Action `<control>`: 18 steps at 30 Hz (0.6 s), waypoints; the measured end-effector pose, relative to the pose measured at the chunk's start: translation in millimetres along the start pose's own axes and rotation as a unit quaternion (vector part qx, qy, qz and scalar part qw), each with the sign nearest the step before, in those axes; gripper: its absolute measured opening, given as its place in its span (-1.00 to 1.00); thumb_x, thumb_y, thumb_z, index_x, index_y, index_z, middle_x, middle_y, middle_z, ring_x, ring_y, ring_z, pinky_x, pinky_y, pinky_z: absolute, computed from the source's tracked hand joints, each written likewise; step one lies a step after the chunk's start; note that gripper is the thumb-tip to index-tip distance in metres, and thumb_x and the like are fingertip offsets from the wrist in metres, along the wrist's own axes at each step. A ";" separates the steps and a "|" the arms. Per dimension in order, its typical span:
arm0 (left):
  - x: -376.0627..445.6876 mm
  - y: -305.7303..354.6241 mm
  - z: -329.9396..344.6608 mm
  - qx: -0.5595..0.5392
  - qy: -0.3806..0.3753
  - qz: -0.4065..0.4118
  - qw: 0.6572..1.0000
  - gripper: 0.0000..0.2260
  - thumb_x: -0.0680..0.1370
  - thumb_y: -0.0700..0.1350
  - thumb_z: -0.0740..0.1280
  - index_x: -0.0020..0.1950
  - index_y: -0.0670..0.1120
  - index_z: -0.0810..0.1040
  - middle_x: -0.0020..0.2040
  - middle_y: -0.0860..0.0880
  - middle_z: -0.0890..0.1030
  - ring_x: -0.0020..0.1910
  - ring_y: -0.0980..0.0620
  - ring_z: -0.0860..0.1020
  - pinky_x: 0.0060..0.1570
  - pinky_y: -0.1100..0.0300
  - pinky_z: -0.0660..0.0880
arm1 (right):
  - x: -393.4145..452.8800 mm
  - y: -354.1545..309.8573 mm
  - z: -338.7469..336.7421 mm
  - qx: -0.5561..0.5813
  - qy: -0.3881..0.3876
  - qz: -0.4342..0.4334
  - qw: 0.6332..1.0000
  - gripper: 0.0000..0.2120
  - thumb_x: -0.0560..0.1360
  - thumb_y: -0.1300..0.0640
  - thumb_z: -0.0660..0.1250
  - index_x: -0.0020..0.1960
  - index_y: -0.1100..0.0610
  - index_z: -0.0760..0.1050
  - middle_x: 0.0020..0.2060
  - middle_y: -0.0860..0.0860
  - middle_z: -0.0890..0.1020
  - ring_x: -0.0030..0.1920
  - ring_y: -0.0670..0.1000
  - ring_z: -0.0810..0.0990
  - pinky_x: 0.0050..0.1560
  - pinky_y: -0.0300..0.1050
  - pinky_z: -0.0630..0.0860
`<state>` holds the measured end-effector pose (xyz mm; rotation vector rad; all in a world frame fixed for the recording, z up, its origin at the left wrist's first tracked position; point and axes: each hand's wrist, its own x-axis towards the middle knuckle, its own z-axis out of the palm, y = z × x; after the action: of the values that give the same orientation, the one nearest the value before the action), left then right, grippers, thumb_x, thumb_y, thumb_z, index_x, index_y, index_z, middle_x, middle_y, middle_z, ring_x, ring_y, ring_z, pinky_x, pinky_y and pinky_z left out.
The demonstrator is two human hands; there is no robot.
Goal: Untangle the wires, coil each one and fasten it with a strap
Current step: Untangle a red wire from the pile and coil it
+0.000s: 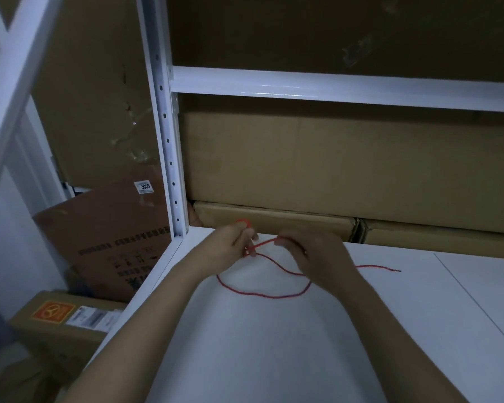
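Observation:
A thin red wire point(262, 295) lies on the white shelf board point(274, 359) in a loose loop, and its free end trails off to the right. My left hand point(233, 245) grips a small bunch of the wire; a red loop pokes out above its fingers. My right hand point(312, 257) pinches a taut stretch of the same wire, just right of the left hand. Part of the wire is hidden under my right hand. No strap is in sight.
A white slotted upright point(169, 158) stands at the shelf's left corner, with a white crossbeam point(346, 88) above. Cardboard boxes point(346, 164) fill the back of the shelf. More boxes point(108, 237) lean and lie on the floor to the left.

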<state>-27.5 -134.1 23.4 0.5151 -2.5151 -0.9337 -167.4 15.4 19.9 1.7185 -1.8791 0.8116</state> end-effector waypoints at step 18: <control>-3.0 21.9 2.9 -0.548 0.110 -0.038 0.829 -0.68 0.69 -0.09 -0.02 -0.10 -0.17 0.44 -0.47 0.06 0.47 -0.45 0.13 0.42 -0.30 0.31 0.37 | 4.3 -31.8 60.9 0.422 -0.111 0.279 0.856 -0.74 0.66 0.06 0.09 0.07 0.10 0.54 -0.50 0.01 0.46 -0.52 -0.14 0.37 -0.42 -0.27 0.31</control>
<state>-30.7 -115.6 35.6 0.2916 -1.3800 -1.9587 -133.2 -31.3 -17.2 1.7506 -2.4357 1.9762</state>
